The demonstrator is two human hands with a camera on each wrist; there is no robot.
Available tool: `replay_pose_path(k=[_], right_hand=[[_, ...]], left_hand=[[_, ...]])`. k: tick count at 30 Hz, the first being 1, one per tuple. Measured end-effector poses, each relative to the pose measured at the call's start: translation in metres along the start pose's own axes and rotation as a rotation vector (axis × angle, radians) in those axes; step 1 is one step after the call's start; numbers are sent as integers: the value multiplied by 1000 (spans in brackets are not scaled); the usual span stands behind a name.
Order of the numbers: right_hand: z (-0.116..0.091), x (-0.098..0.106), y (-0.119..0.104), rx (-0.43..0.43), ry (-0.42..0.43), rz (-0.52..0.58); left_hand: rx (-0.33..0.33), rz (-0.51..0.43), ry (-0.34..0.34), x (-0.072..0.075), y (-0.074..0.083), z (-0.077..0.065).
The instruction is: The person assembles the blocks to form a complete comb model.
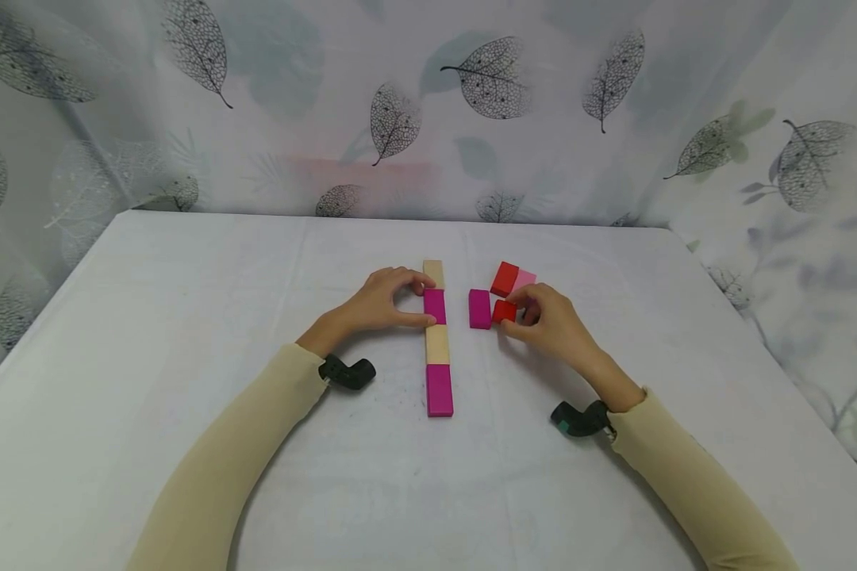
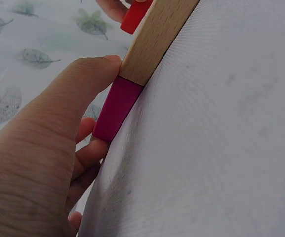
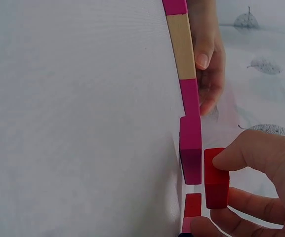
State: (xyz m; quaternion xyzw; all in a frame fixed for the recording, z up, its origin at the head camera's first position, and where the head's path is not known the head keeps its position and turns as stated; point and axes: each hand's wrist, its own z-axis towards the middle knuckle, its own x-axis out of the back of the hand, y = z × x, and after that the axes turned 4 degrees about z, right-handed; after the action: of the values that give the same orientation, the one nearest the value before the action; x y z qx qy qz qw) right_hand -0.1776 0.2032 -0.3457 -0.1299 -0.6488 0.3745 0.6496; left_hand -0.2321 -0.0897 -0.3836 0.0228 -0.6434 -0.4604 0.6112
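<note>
A row of blocks runs away from me down the middle of the white table, magenta and plain wood by turns. My left hand (image 1: 383, 304) holds the second magenta block (image 1: 434, 305) by its two ends, thumb at the near end and fingers at the far one. In the left wrist view, that magenta block (image 2: 117, 108) meets a wooden block (image 2: 157, 42). My right hand (image 1: 553, 325) pinches a red block (image 1: 503, 311), which in the right wrist view looks lifted off the table (image 3: 216, 177). Just left of it stands a loose magenta block (image 1: 479, 309).
Beyond my right hand lie another red block (image 1: 505, 278) and a pink block (image 1: 524, 278), side by side. The row's nearest piece is a magenta block (image 1: 439, 390); its farthest is a wooden block (image 1: 433, 274). A leaf-patterned cloth (image 1: 271, 143) hangs behind the table.
</note>
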Motion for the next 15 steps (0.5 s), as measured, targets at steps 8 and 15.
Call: replay_pose_path(k=[8,15], right_hand=[[6,-2,-5,-35,12,-11],[11,-6,-12,-36,15,14]], left_hand=[[1,-2,-3,1,0,0],[6,-9,-2,2,1,-1]])
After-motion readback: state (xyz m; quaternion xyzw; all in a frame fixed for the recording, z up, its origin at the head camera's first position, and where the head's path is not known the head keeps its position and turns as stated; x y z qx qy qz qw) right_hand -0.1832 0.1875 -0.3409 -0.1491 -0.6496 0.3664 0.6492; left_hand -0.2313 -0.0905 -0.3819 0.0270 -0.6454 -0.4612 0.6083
